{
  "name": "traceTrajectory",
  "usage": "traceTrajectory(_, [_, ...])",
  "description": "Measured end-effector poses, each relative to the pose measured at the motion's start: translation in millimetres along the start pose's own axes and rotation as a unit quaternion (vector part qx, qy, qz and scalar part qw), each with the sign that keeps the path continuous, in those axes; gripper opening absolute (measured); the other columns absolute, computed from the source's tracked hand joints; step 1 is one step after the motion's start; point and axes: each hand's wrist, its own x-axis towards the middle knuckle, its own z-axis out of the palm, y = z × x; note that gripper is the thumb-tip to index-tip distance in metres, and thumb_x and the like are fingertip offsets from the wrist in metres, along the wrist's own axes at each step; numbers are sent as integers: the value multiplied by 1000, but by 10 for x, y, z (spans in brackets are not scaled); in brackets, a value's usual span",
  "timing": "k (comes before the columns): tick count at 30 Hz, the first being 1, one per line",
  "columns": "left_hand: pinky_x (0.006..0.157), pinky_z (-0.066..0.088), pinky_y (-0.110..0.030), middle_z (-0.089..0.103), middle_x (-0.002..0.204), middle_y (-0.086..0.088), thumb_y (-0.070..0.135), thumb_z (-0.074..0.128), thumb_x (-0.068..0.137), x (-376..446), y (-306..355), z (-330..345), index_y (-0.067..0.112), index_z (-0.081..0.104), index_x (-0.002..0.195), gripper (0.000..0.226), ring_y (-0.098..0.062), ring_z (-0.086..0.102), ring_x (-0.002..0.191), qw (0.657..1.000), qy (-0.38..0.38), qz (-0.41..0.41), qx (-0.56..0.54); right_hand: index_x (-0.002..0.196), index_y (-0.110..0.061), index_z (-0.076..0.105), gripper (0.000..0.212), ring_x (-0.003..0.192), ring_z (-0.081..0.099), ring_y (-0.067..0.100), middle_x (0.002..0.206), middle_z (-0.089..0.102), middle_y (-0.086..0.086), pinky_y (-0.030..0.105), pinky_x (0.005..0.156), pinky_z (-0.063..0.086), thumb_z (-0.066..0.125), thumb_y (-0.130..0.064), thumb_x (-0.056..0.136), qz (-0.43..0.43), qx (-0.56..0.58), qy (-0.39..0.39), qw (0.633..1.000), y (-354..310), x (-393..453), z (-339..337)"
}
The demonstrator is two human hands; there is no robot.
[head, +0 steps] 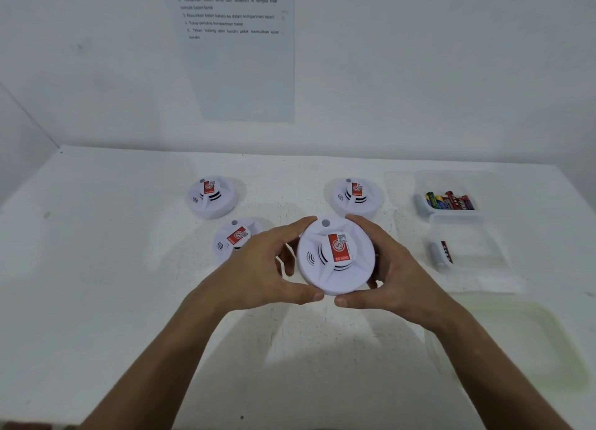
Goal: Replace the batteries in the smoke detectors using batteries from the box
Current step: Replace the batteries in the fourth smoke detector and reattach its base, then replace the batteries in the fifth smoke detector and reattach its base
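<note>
Both hands are on it: left hand [258, 268] and right hand [392, 268] clasp the round, smooth white plastic smoke detector [335, 257] by its rim, lifted above the matte white table [96, 268]. Three matching discs lie behind. Far right, a clear plastic box [451, 179] holds glossy cylindrical batteries [450, 200]; a second tub [467, 229] holds one.

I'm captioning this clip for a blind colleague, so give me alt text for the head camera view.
Both hands, left hand and right hand, grip a white smoke detector by its rim, face up above a white table. Three more detectors lie behind, and two clear boxes at right hold batteries.
</note>
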Motion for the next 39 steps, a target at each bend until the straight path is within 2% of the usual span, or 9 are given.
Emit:
traceTrajectory(5, [65, 55, -22, 64, 102, 17, 47, 81, 65, 12, -72, -14, 46, 41, 138, 84, -10, 58, 75, 1000, 6, -7, -1, 143, -24, 40, 96, 120, 58, 9, 132, 59, -15, 15, 81, 51, 89, -1, 64, 6, 9, 1, 1000, -25, 42, 29])
traceTrajectory(13, [66, 49, -14, 64, 102, 20, 31, 86, 68, 140, -97, -295, 41, 48, 133, 76, -6, 58, 78, 999, 21, 22, 15, 144, -34, 39, 103, 118, 58, 12, 134, 58, -13, 34, 93, 57, 95, -18, 59, 19, -55, 0, 998, -57, 432, 4])
traceTrajectory(16, [67, 47, -8, 63, 96, 33, 18, 87, 69, 332, -114, -506, 29, 56, 126, 66, 3, 59, 84, 999, 33, 13, 19, 142, -35, 42, 103, 120, 53, 11, 133, 55, -7, 35, 97, 54, 97, -29, 54, 6, -110, 2, 994, -39, 818, -40])
traceTrajectory(21, [67, 48, -11, 66, 99, 19, 19, 87, 66, 779, -499, -778, 30, 62, 119, 60, 6, 56, 79, 997, 38, -49, 48, 137, -33, 48, 100, 109, 46, -4, 129, 51, 0, 13, 82, 43, 96, -32, 49, 35, -172, 9, 984, 132, 1516, 8])
traceTrajectory(23, [68, 48, -13, 67, 95, 17, 17, 87, 65, 921, -643, -808, 28, 65, 113, 54, 7, 57, 75, 994, 48, -76, 60, 133, -29, 52, 101, 109, 49, 3, 127, 54, 1, 19, 84, 46, 92, -42, 41, 54, -182, 11, 982, 239, 1721, 44])
traceTrajectory(25, [74, 53, -23, 69, 94, 13, 21, 89, 61, 1033, -755, -818, 27, 67, 108, 52, 1, 62, 79, 991, 50, -97, 72, 131, -23, 54, 99, 111, 51, 13, 125, 55, 2, 28, 90, 49, 93, -40, 41, 74, -204, 19, 976, 317, 1849, 66])
traceTrajectory(29, [82, 57, -38, 70, 93, 9, 34, 84, 49, 1157, -866, -820, 23, 67, 106, 61, -13, 66, 85, 985, 40, -141, 94, 122, -12, 57, 77, 107, 52, 19, 113, 59, 2, 32, 91, 46, 95, -21, 55, 82, -239, 23, 967, 370, 1961, 132])
traceTrajectory(37, [79, 54, -40, 71, 92, -4, 21, 86, 61, 1165, -960, -780, 12, 64, 97, 43, -27, 66, 90, 972, 47, -196, 123, 115, -7, 58, 63, 104, 54, 23, 102, 56, 0, 46, 101, 42, 91, -20, 62, 91, -266, 23, 959, 343, 1965, 226])
traceTrajectory(39, [85, 51, -40, 67, 109, -6, 18, 81, 68, 1141, -893, -773, 11, 61, 113, 50, -30, 64, 100, 968, 57, -208, 130, 122, -7, 55, 67, 112, 53, 24, 115, 59, 6, 46, 106, 40, 89, -20, 66, 98, -253, 20, 962, 298, 1925, 214])
